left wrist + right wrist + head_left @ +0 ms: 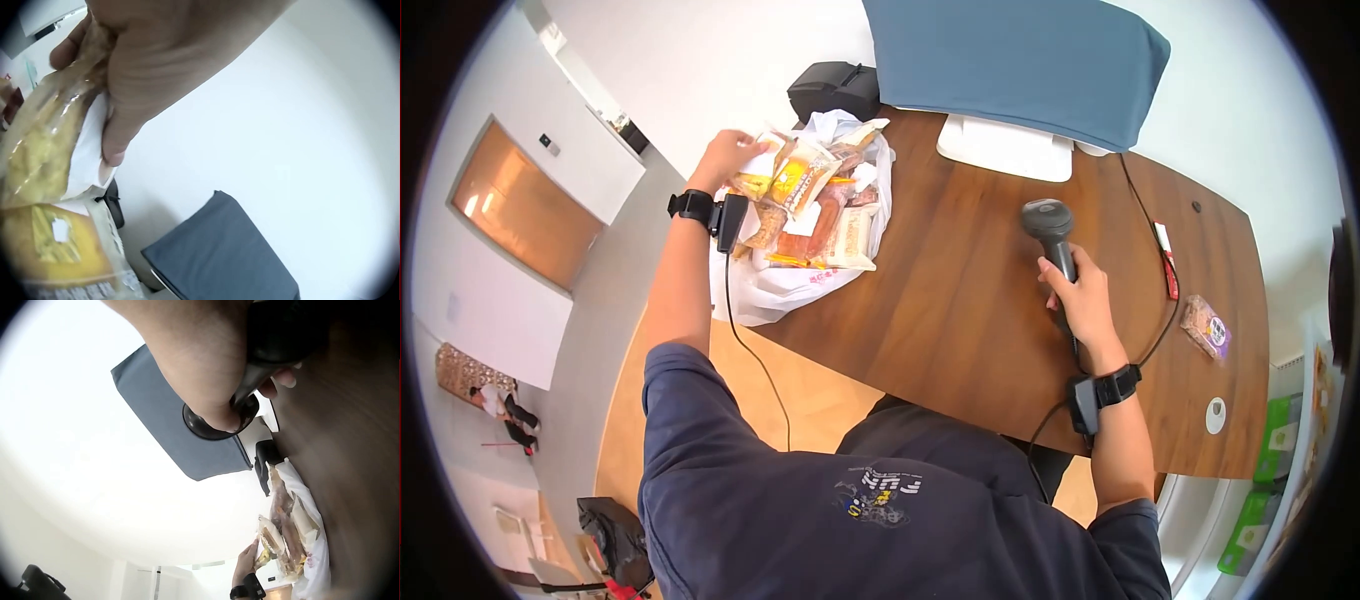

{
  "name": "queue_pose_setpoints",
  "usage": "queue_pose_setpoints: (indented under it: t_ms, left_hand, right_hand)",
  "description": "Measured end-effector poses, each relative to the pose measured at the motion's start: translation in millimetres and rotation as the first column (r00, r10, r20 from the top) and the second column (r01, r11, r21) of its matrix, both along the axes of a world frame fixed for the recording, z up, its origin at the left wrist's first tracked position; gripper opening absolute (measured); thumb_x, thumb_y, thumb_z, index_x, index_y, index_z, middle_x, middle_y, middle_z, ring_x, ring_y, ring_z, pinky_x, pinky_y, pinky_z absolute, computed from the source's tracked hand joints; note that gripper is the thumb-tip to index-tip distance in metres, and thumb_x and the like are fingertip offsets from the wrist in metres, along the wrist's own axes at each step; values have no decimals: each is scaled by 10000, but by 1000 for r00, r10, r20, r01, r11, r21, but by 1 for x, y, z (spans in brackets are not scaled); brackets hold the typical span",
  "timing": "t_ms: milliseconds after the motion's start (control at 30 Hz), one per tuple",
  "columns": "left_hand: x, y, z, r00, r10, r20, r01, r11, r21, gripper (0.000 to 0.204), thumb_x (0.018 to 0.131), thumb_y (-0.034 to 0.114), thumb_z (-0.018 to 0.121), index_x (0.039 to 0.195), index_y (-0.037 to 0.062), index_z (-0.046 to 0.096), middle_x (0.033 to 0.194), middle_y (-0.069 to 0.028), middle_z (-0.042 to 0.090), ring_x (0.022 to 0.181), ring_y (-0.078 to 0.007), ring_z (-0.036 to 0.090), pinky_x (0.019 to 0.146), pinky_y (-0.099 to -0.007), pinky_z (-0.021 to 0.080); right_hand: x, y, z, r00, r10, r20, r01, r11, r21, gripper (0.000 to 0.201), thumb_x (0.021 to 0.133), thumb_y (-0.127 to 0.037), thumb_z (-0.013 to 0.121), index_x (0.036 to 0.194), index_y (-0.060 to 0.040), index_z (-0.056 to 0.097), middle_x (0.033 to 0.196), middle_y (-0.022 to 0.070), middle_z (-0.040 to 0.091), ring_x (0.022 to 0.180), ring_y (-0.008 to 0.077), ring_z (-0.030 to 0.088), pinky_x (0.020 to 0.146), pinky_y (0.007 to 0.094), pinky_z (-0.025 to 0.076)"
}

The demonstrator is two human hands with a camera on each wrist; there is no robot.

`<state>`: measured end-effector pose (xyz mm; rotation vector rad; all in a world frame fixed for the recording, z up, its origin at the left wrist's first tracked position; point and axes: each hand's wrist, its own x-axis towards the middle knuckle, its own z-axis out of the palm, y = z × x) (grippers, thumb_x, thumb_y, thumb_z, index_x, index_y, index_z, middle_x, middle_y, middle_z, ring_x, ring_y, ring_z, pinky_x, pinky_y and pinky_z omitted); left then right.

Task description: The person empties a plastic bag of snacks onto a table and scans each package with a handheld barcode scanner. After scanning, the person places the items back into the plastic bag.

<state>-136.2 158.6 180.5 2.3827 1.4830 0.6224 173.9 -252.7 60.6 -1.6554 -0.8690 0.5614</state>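
My left hand [726, 158] pinches a clear-wrapped snack packet [47, 150] with yellow contents and a white label, its thumb on the label side. Just below it in the left wrist view is a yellow and orange printed packet [56, 244]. Both are over an opened white plastic bag [762, 302], where several wrapped food packets [825, 220] lie heaped. On the right of the desk, my right hand [1085, 300] grips the handle of a black barcode scanner [1048, 217], its head pointing away from me. The palm hides part of that handle in the right wrist view.
The brown wooden desk [940, 290] bears a black device [835, 90] behind the bag and a blue-grey cloth [1020, 70] over a white-based object. At right lie a small purple-labelled packet [1205, 328], a red-white stick packet [1167, 260] and a cable [1145, 200].
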Motion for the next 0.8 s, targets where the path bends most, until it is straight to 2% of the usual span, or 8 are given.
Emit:
queue_pose_setpoints:
  t_ms: [200, 300, 333, 433, 533, 600, 700, 800]
  left_hand:
    - [-6, 16, -15, 979, 70, -193, -62, 997, 48, 498, 861, 436, 694, 962, -51, 715, 843, -210, 716, 790, -304, 703, 733, -373, 533]
    - [0, 7, -15, 999, 24, -48, -1, 899, 437, 408, 895, 381, 661, 989, -14, 706, 917, -200, 702, 867, -324, 681, 767, -390, 520]
    - [8, -9, -10, 1000, -12, -16, 19, 781, 624, 356, 909, 343, 650, 997, 2, 701, 943, -191, 694, 883, -322, 669, 778, -394, 514]
    - [56, -80, 16, 917, -387, 91, 202, 651, 732, 172, 938, 177, 616, 963, 17, 672, 955, -140, 675, 837, -296, 632, 761, -372, 505]
    - [108, -165, 17, 793, -607, 60, 408, 601, 687, 75, 915, 72, 625, 939, 4, 643, 936, -120, 658, 839, -293, 618, 772, -364, 493]
    - [140, -205, -6, 681, -731, 40, 527, 528, 666, 57, 896, 27, 617, 943, -5, 627, 929, -129, 640, 869, -309, 619, 782, -379, 491]
    - [192, -240, -54, 522, -852, -39, 685, 391, 615, 46, 860, 18, 636, 901, 2, 623, 923, -140, 640, 846, -335, 618, 760, -388, 499]
    - [240, -252, -115, 471, -788, 398, 740, 598, 307, 164, 925, 67, 593, 1073, -4, 583, 1018, -127, 628, 853, -227, 634, 750, -382, 510]
  right_hand:
    - [-2, -1, 3, 998, 22, 54, -19, 999, -49, 496, 886, -311, 697, 1200, 55, 584, 709, 83, 624, 533, 123, 591, 514, 275, 481]
    - [-1, -1, 0, 994, 18, 108, -13, 999, -47, 520, 880, -319, 701, 1215, 61, 579, 716, 101, 640, 551, 144, 618, 539, 285, 496]
    - [-2, -1, 0, 996, -6, 94, 11, 998, -54, 520, 880, -319, 701, 1215, 61, 579, 716, 101, 640, 551, 144, 618, 539, 285, 496]
    - [1, -2, -3, 988, 40, 150, -33, 998, -49, 515, 871, -321, 720, 1213, 41, 585, 736, 114, 653, 561, 153, 625, 555, 293, 502]
    - [4, -1, -15, 961, 10, 277, -8, 1000, -7, 531, 861, -346, 733, 1216, 22, 590, 762, 143, 674, 614, 199, 663, 606, 320, 525]
    - [2, -4, -10, 955, -13, 297, 35, 997, -67, 572, 846, -429, 711, 1197, 10, 608, 909, 221, 705, 821, 346, 701, 768, 400, 544]
    - [0, -4, -14, 942, -97, 322, 120, 992, -50, 555, 864, -423, 673, 1205, 9, 598, 911, 221, 704, 853, 366, 692, 787, 421, 538]
    - [4, -7, -11, 969, -173, 178, 191, 977, -91, 550, 869, -412, 660, 1201, 21, 586, 898, 217, 703, 853, 372, 688, 779, 433, 537]
